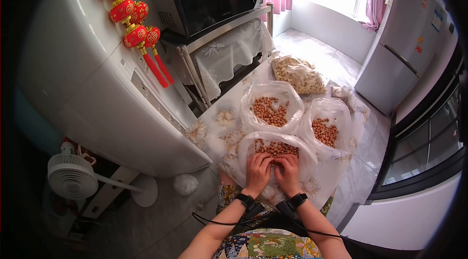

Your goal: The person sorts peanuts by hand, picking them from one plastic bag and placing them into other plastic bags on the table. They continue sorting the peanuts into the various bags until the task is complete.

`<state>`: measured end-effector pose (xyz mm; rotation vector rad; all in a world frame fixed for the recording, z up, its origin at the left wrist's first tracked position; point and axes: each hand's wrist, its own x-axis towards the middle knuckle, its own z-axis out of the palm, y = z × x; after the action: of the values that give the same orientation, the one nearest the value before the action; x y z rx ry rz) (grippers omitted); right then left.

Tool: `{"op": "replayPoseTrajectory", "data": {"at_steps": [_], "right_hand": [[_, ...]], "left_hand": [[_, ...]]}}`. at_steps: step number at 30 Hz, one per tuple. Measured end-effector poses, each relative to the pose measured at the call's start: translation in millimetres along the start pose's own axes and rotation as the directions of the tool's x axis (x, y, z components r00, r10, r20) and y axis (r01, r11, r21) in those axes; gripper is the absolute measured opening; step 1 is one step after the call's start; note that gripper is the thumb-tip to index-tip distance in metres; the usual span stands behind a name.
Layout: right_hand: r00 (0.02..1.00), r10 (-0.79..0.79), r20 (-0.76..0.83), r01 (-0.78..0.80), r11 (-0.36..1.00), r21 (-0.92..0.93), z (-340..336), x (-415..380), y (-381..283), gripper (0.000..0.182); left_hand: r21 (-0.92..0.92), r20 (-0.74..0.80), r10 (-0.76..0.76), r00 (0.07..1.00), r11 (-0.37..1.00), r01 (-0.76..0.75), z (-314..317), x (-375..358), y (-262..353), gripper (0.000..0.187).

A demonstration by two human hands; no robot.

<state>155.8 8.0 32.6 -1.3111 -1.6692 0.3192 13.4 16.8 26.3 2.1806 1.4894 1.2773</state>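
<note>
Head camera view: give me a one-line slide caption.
Left hand and right hand, close together at the shelled peanuts in the nearest open plastic bag on a floral tablecloth.

Straight beyond the front bag, the middle bag blocks the way, with a bulging bag behind it! The right-hand bag crowds alongside. Passing room? Over the table, left of the bags!

On my feed the table carries a near bag, a second bag beyond it, a third bag ahead-right of it, and a big bag and small bag farther past it.
</note>
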Motion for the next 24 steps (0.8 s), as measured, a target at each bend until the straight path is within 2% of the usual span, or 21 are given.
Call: {"op": "replayPoseTrajectory", "data": {"at_steps": [13, 24], "right_hand": [[1.000, -0.017, -0.021, 0.017, 1.000, 0.022, -2.2, 0.4, 0.7, 0.022], [0.999, -0.017, -0.030, 0.017, 0.999, 0.032, -1.1, 0.3, 0.8, 0.020]], "left_hand": [[0.000, -0.024, 0.005, 1.000, 1.000, -0.005, 0.6, -2.1, -0.5, 0.012], [0.005, -0.010, 0.010, 1.000, 1.000, -0.010, 0.2, -1.9, -1.0, 0.012]]}}
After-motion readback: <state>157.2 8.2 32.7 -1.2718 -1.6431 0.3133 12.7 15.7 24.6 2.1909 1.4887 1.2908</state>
